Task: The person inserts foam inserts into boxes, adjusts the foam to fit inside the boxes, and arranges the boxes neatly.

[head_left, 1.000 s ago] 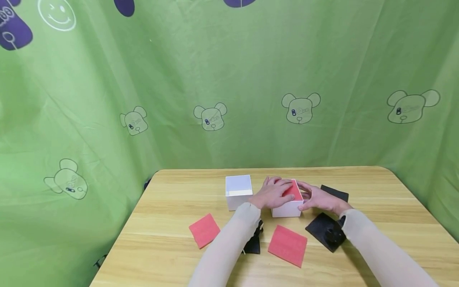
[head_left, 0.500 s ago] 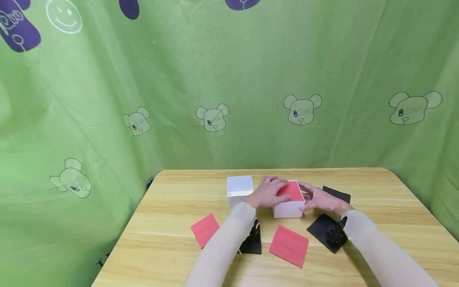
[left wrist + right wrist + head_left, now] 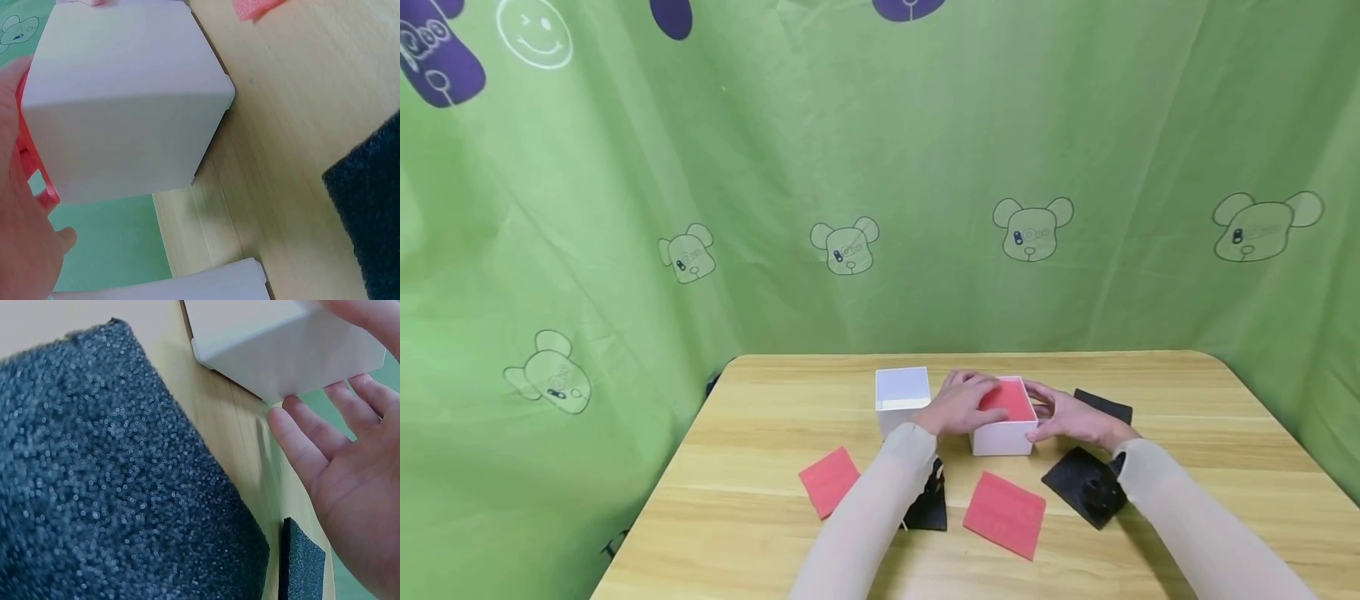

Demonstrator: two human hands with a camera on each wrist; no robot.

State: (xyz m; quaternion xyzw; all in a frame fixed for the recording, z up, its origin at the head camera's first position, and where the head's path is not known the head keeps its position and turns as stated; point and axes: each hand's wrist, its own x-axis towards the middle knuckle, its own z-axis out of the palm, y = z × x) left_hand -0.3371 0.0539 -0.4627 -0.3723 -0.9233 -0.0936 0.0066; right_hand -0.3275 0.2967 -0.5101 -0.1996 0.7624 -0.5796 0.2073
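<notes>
A white open-topped box (image 3: 1003, 440) stands on the table with a red foam sheet (image 3: 1017, 402) inside, close under its rim. My left hand (image 3: 955, 407) lies over the left part of the box top, thumb on the red sheet and fingers toward the far rim. Red also shows along the box edge beside this hand in the left wrist view. With my right hand (image 3: 1075, 417) I hold the box's right side, the thumb at the front corner and the other fingers against the side. The right wrist view shows those fingertips touching the white wall (image 3: 275, 356).
A second white box (image 3: 902, 390) stands to the left. On the wooden table (image 3: 737, 467) lie red foam sheets, one left (image 3: 829, 481) and one front (image 3: 1006, 515), and black foam sheets, one near my right wrist (image 3: 1078, 483), one behind (image 3: 1103, 406), one under my left forearm (image 3: 931, 510).
My left hand has shifted slightly left across the box top, uncovering more of the red sheet. The right hand keeps its place on the box. The head view has tilted a little.
</notes>
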